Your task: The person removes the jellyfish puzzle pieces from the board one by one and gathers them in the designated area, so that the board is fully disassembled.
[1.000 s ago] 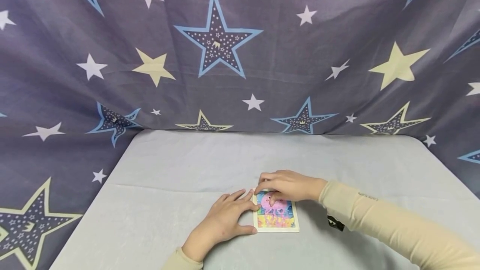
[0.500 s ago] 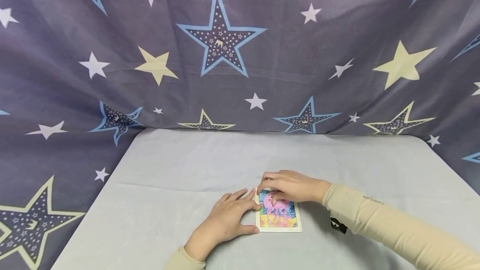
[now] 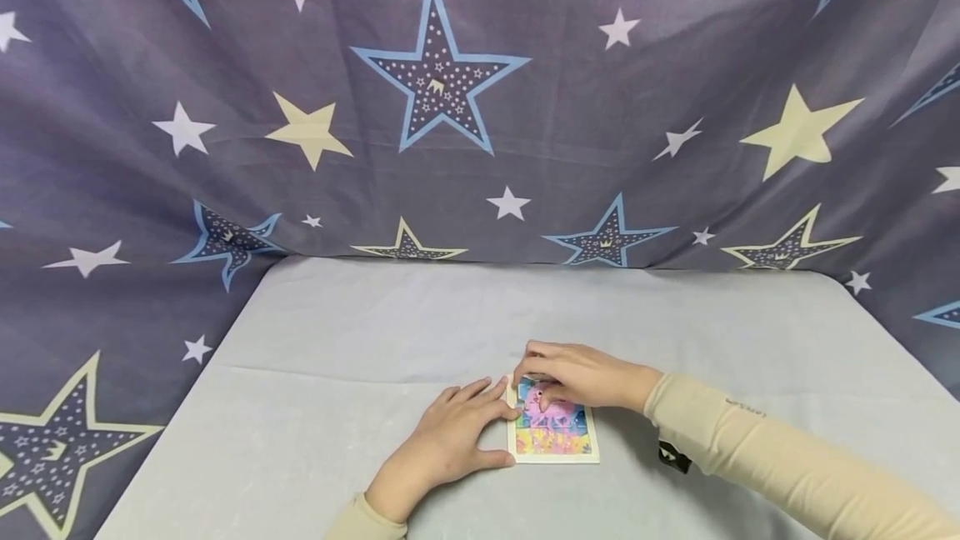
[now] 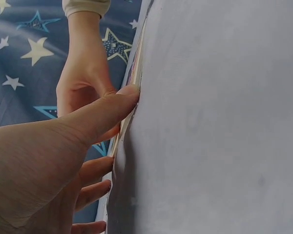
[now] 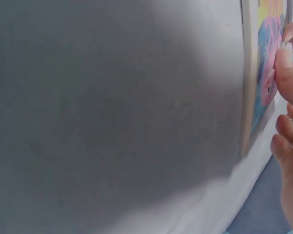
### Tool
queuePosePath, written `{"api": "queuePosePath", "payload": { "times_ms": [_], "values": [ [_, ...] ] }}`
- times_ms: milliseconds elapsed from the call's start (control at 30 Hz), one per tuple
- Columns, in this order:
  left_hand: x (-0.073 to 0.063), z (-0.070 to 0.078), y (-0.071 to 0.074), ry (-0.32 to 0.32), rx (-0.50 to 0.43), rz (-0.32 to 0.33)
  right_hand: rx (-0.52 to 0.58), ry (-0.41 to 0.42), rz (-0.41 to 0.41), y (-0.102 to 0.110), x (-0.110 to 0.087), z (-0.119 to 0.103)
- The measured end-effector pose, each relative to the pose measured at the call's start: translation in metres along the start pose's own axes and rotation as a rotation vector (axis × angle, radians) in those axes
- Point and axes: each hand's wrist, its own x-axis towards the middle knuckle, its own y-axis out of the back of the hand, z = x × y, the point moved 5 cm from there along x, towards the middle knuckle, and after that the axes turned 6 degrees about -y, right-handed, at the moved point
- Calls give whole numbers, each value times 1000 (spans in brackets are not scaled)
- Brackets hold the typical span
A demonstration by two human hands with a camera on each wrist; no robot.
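A small cream-framed picture puzzle (image 3: 557,445) lies flat on the table, with a pink sea creature on blue over a yellow bottom. My left hand (image 3: 453,433) rests at its left side, fingers spread, thumb at the near corner and forefinger at the frame. In the left wrist view, the left thumb (image 4: 115,105) lies along the puzzle's thin edge (image 4: 138,58). Over the puzzle's far left part bends my right hand (image 3: 583,373), fingers curved down at the far edge. Its thumb (image 5: 286,73) touches the picture in the right wrist view; whether it pinches a piece I cannot tell.
A pale grey cloth covers the table (image 3: 345,323). Behind it and along both sides hangs a dark curtain (image 3: 465,182) printed with stars. A small black object (image 3: 673,456) shows under the right sleeve (image 3: 750,432).
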Motion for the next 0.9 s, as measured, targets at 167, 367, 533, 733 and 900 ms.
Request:
{"api": "queuePosePath", "payload": {
  "times_ms": [167, 367, 533, 733, 900],
  "values": [
    [-1, 0, 1, 0, -1, 6, 132, -61, -41, -3, 1, 3],
    [-1, -1, -1, 1, 3, 9, 148, -53, -10, -3, 0, 4],
    [0, -1, -1, 0, 7, 13, 160, -20, 42, -3, -4, 4],
    [0, -1, -1, -2, 6, 9, 192, -33, 73, -2, -7, 5],
    [0, -1, -1, -4, 14, 5, 200, -55, 89, 0, -7, 5]
  ]
}}
